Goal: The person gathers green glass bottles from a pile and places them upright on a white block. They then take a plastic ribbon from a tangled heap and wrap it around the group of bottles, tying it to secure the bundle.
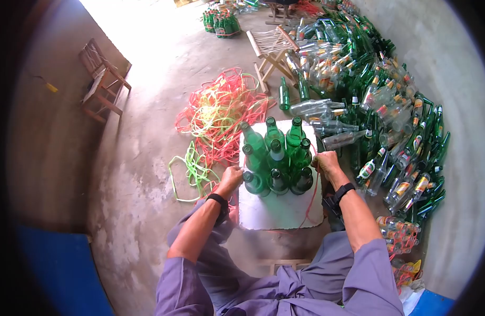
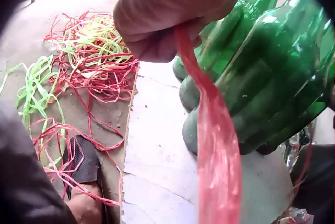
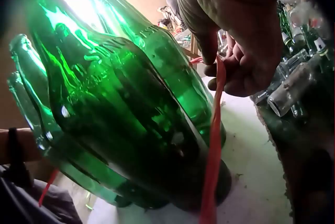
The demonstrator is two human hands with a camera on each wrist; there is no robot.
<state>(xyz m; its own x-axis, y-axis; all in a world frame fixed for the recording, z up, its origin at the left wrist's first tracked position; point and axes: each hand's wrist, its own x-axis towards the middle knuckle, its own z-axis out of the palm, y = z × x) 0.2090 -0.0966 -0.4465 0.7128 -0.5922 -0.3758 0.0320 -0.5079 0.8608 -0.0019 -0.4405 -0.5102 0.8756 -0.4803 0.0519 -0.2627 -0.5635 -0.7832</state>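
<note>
Several green bottles (image 1: 277, 152) stand upright in a tight group on a white board (image 1: 258, 216). At their left side my left hand (image 1: 231, 178) pinches a red plastic strap (image 2: 217, 135), which hangs down past the fingers in the left wrist view. On the other side my right hand (image 1: 328, 164) pinches red strap (image 3: 213, 145) between thumb and fingers, close beside the bottles (image 3: 120, 88). From there a length of it trails down onto the board's right part. Where the strap runs behind the bottles is hidden.
Tangled red and yellow-green straps (image 1: 221, 110) lie on the floor beyond the board's left side. A large heap of loose bottles (image 1: 379, 116) fills the right, against the wall. A wooden stool (image 1: 273, 43) stands ahead, a chair (image 1: 101, 79) at the left, bundled bottles (image 1: 221, 23) farther off.
</note>
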